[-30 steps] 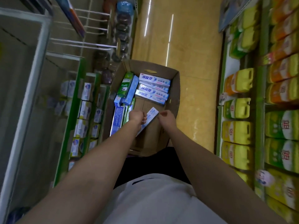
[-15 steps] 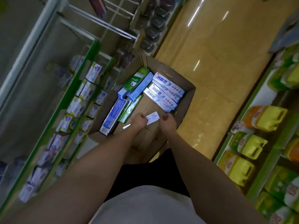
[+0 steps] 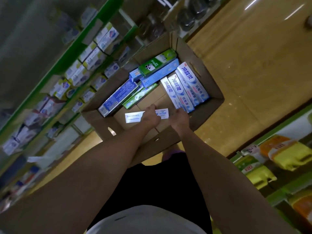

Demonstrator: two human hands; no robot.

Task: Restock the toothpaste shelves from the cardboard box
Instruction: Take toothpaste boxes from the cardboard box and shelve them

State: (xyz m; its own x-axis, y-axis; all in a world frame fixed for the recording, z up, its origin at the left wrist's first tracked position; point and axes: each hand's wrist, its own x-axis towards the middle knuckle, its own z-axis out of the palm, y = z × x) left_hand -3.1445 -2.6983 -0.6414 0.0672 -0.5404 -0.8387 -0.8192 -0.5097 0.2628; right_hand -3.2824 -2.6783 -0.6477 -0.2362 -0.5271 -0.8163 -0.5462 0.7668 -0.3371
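Both hands over the near end of the box (image 3: pixel 211 105), which sits on the floor just beside the shelves (image 3: pixel 81 70). Left hand (image 3: pixel 150 115) grips a white carton (image 3: pixel 135 117) round its middle; carton's long axis runs roughly crosswise to the box, one end sticking out toward the shelves, the other end showing between the two hands. Right hand (image 3: pixel 179 118) is at that other end, fingers curled, touching or just beside it; cannot tell if it actually pinches the carton. Left hand is the nearer one to the shelves, so my guess is the carton goes out that way with the left.

Rest of the stock lies inside the box, farther from the person than the hands: three white-blue cartons (image 3: pixel 184 89) side by side along the wall away from the shelves, long axes along the box; green carton (image 3: pixel 157 63) at the far end; blue carton (image 3: pixel 118 97) along the shelf-side wall. Shelves partly filled with small boxes, blurred. Job looks well short of done, plenty left in the box.
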